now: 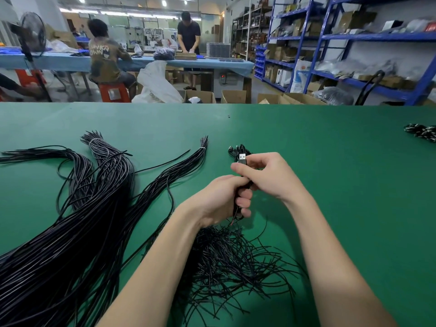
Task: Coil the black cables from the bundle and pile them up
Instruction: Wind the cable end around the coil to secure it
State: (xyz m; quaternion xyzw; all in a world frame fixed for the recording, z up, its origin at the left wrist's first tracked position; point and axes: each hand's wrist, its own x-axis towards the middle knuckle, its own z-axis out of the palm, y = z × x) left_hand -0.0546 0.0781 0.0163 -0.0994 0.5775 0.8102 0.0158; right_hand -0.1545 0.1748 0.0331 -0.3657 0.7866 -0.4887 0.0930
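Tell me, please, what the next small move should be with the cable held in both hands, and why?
Probably wrap a twist tie around the coil. The left hand grips the coiled cable upright, the right hand pinches its top just below the USB plug, and loose twist ties lie just beneath. The coil looks finished but unbound, so it could spring open if set on the green table.

We record a plain green worktop (330, 161). The cables (70, 244) on it are black with a pale sheen, two bunches bound by white ties (95, 140). The short wires (231, 260) near us are black as well. The plug (242, 158) shows a silver metal end on a black body. At the far right edge lies a black-and-white pile (422, 132). Behind, we note blue shelving (330, 36), a light blue table (70, 61), red stools (114, 92), brown cartons (233, 96) and a white sack (155, 83).
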